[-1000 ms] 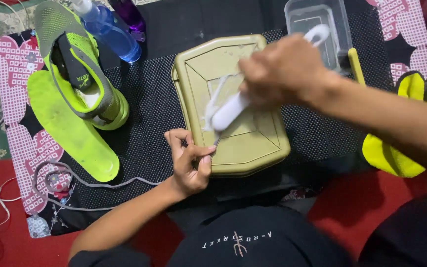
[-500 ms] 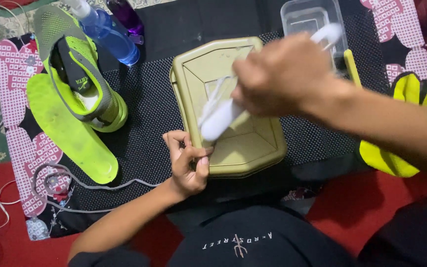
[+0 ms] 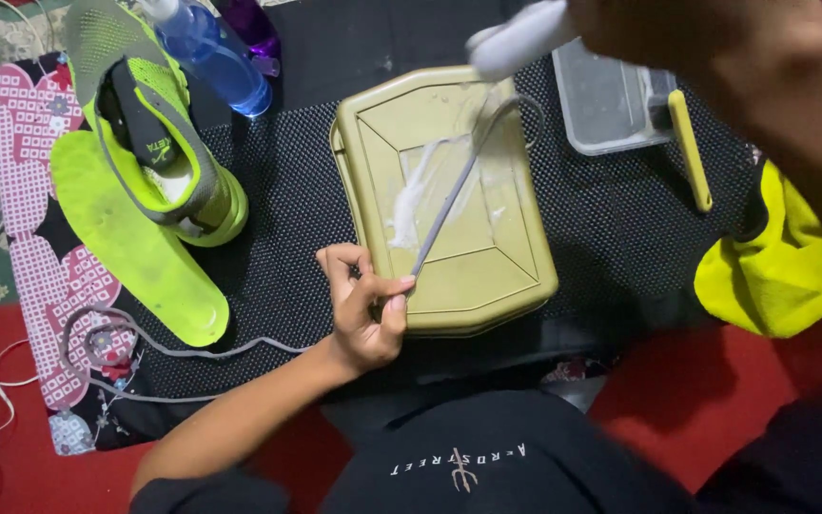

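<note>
My left hand [image 3: 363, 309] pinches one end of a grey shoelace [image 3: 449, 205] at the near edge of an olive plastic lid [image 3: 487, 276]. The lace runs taut up across the lid, which carries streaks of white foam [image 3: 409, 202]. My right hand [image 3: 706, 38] is raised at the top right, close to the camera, gripping a white brush [image 3: 520, 38] over the lace's far end. A green and grey shoe [image 3: 149, 143] stands at the left on a black mat, with its neon green insole [image 3: 135, 243] lying beside it.
A blue spray bottle [image 3: 211, 57] and a purple bottle [image 3: 254, 29] stand at the top. A clear tub [image 3: 611, 105] with a yellow-handled tool [image 3: 689, 148] sits at the right, a yellow cloth [image 3: 773, 266] below it. Another grey lace [image 3: 145, 352] lies loose at the left.
My right hand has lifted the white brush up and to the right, off the lid. The lace is now stretched straight. My left hand has stayed in place.
</note>
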